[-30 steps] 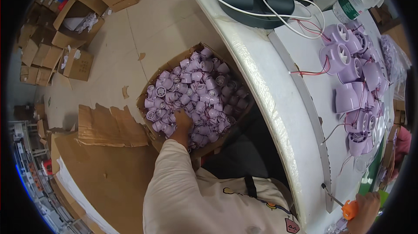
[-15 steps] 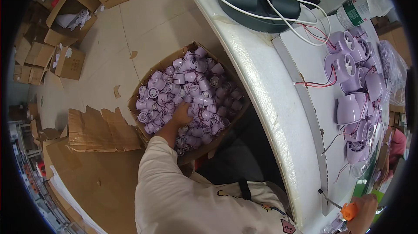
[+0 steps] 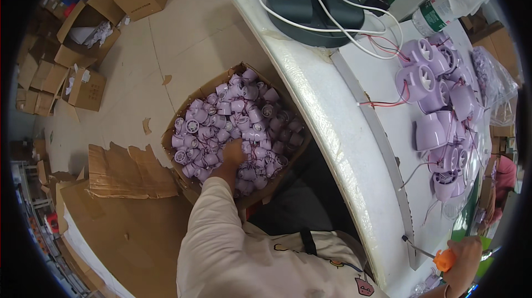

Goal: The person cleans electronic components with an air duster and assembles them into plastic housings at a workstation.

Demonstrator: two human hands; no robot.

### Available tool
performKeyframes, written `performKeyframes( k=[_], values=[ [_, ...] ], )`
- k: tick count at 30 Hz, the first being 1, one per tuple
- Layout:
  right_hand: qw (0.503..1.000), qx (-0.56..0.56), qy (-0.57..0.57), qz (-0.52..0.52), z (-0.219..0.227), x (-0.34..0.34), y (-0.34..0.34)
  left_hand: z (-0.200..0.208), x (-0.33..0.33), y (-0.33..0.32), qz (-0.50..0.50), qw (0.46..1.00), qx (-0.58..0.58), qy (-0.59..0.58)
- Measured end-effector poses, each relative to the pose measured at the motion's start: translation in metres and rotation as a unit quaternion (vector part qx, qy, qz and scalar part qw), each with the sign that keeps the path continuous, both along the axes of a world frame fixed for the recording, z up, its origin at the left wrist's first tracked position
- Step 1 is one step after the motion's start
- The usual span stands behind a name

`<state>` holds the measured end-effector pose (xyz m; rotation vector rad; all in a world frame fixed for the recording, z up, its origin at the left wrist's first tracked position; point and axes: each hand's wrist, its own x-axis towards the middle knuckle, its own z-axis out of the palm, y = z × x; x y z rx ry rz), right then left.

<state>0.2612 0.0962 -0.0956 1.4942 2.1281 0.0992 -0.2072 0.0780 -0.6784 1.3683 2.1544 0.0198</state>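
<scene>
My left hand [image 3: 234,154] reaches down into a cardboard box [image 3: 176,111] full of small light purple fan housings [image 3: 221,108] with thin red and black wires. Its fingers are hidden among them, so any hold on one does not show. At the lower right, my right hand [image 3: 466,259] is closed round an orange-handled screwdriver [image 3: 443,260], whose thin shaft and dark tip point left over the edge of the white table [image 3: 343,126]. More purple fan housings [image 3: 435,132] lie clustered on the table, above my right hand.
On the table's far part stand a dark green device [image 3: 310,7] with a white cable and a clear bottle [image 3: 432,15]. A torn cardboard flap [image 3: 130,170] lies left of the box. Open cartons [image 3: 88,29] stand at the far left; another person [image 3: 503,179] is at the right edge.
The view has shifted slightly, so the table things sit further left. My left hand has gone a little deeper among the fan housings. My right hand keeps its hold on the screwdriver.
</scene>
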Motion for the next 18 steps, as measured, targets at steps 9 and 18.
performKeyframes(
  k=[9, 18],
  values=[
    [0.994, 0.028, 0.085, 0.062, 0.027, -0.016, -0.027, 0.115, 0.016, -0.039, 0.101, 0.935, 0.332, -0.076],
    [0.917, 0.052, 0.188, 0.347, 0.006, -0.133, -0.003, 0.376, 0.094, -0.016, -0.125, 0.804, 0.579, -0.046]
  ],
)
